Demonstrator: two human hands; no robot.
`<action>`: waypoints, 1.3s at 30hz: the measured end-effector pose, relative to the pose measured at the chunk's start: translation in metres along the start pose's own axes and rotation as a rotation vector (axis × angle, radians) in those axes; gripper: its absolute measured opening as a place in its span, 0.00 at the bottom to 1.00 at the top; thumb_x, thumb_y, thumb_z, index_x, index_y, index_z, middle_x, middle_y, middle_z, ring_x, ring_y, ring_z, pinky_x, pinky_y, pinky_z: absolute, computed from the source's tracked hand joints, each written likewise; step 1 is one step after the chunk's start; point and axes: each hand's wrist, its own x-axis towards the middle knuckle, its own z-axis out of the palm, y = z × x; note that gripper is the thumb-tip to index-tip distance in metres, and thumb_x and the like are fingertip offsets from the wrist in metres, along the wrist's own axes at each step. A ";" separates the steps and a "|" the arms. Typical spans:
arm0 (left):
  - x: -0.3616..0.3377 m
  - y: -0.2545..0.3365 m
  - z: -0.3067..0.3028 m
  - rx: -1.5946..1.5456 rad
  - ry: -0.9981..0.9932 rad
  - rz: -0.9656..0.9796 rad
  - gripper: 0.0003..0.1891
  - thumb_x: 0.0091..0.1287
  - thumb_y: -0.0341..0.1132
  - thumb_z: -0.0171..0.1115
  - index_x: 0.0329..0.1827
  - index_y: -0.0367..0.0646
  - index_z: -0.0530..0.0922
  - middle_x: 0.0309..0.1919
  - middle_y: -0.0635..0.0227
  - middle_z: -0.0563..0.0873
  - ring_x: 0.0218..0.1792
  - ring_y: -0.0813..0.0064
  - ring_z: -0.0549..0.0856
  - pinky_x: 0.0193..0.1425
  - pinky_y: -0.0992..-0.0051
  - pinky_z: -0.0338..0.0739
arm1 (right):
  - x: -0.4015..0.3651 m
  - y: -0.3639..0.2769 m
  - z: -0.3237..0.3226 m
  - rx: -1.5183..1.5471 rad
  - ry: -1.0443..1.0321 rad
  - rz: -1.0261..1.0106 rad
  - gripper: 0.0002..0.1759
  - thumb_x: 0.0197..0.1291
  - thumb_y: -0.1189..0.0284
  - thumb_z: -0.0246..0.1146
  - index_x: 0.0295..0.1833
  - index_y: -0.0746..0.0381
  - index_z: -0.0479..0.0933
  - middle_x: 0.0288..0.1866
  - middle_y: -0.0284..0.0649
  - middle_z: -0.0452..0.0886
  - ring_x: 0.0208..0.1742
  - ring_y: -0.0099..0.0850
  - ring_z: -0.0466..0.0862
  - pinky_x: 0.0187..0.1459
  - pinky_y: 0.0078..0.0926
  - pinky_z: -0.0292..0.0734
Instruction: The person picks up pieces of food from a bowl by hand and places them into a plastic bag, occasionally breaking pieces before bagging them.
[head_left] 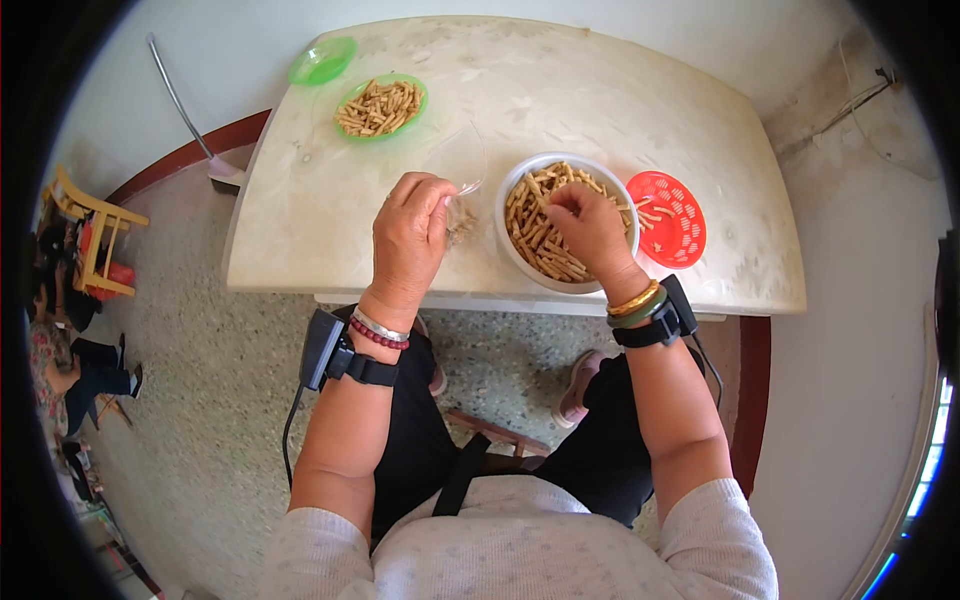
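Right now, the left hand [410, 225] has its thumb and fingers closed on a clear plastic bag [462, 160], which spreads out over the desk [510, 80] just beside a white bowl [503, 225]; some small brownish bits show through its lower part. The right hand [592, 228] is over the bowl, its thumb and fingers drawn together above the stick-shaped snacks [536, 222] that fill it; whether a stick is pinched between them, I cannot tell. The bowl is near the front edge of the desk, and on its right is a red plate [683, 225] with slots, bearing a few loose sticks. Farther back on the left, a green plate [423, 108] holds a heap of the same snacks, with a green dish [323, 61] just beyond it at the desk's corner. Off to the left, a broom [224, 172] leans against the wall, and a seated person [85, 375] is near a wooden chair [103, 238].
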 end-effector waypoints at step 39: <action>-0.005 0.000 0.006 -0.030 -0.082 0.038 0.05 0.63 0.22 0.62 0.39 0.41 0.80 0.36 0.62 0.80 0.36 0.59 0.82 0.39 0.66 0.78 | -0.001 -0.004 -0.014 0.137 0.132 -0.038 0.09 0.61 0.77 0.66 0.46 0.64 0.80 0.33 0.32 0.82 0.32 0.19 0.77 0.36 0.18 0.75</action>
